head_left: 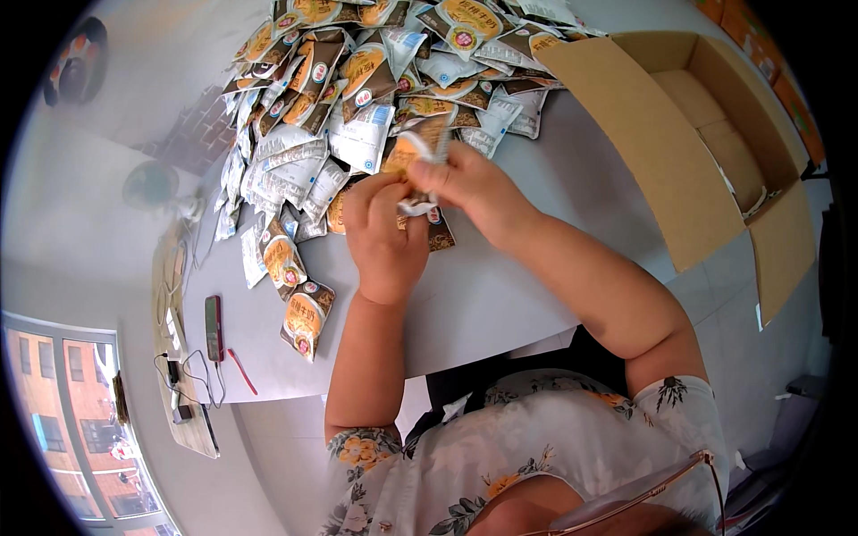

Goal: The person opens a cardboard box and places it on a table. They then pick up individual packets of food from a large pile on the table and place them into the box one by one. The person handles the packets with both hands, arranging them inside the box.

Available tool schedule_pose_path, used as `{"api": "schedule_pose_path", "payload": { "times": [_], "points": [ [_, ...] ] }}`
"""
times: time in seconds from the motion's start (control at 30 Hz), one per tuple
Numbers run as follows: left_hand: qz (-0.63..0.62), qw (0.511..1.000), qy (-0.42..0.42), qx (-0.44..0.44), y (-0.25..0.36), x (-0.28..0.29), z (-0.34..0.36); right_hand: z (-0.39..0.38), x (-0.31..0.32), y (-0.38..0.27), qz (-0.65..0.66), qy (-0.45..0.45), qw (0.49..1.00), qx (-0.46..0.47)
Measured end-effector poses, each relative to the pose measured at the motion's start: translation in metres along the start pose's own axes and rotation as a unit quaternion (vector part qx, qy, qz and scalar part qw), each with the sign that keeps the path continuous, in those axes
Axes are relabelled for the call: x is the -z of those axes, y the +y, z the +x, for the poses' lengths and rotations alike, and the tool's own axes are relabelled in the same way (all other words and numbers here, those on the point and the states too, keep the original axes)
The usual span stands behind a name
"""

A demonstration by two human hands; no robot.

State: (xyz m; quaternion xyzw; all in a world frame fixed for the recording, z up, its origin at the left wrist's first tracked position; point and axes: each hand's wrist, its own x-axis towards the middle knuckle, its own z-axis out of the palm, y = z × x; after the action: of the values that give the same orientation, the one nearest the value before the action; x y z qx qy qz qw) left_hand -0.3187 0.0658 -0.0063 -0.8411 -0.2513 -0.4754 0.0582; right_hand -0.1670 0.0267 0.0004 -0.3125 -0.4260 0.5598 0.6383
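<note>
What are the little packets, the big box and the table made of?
Packets: probably thin plastic film, maybe foil-lined; they look slightly shiny and creased, with flat sealed edges, but I can't see the inside layer.
Box: looks like cardboard, plain brown and dull, with stiff folding flaps.
Table: smooth, pale grey top, perhaps laminate over board; its core doesn't show.

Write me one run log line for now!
left fingers: on packet | right fingers: pinching packet | packet pile: beyond | open box: right

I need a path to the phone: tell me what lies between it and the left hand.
Two orange-and-brown pouches lie between them on the grey table, in the head view.
</note>
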Motion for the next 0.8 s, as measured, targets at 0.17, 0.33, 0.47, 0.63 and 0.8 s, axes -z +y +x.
{"api": "schedule_pose_path", "payload": {
  "times": [0.17, 0.33, 0.47, 0.63, 0.8],
  "points": [
    [0.001, 0.998, -0.033, -0.059, 0.014, -0.003, 0.006, 0.008, 0.009, 0.001, 0.131, 0.063, 0.989, -0.021],
    [-0.162, 0.985, 0.027, 0.047, 0.001, -0.001, -0.001, 0.006, 0.015, -0.005, 0.079, 0.018, 0.996, -0.030],
    [-0.390, 0.886, 0.108, 0.226, -0.003, 0.007, -0.005, 0.007, 0.017, 0.000, -0.174, 0.089, 0.973, 0.121],
    [-0.540, 0.741, 0.188, 0.353, 0.005, 0.015, 0.012, 0.010, 0.022, 0.004, -0.253, 0.106, 0.951, 0.144],
    [-0.530, 0.733, 0.145, 0.402, -0.012, 0.016, 0.006, 0.009, 0.020, -0.011, -0.224, 0.076, 0.969, 0.068]
  ]
}}
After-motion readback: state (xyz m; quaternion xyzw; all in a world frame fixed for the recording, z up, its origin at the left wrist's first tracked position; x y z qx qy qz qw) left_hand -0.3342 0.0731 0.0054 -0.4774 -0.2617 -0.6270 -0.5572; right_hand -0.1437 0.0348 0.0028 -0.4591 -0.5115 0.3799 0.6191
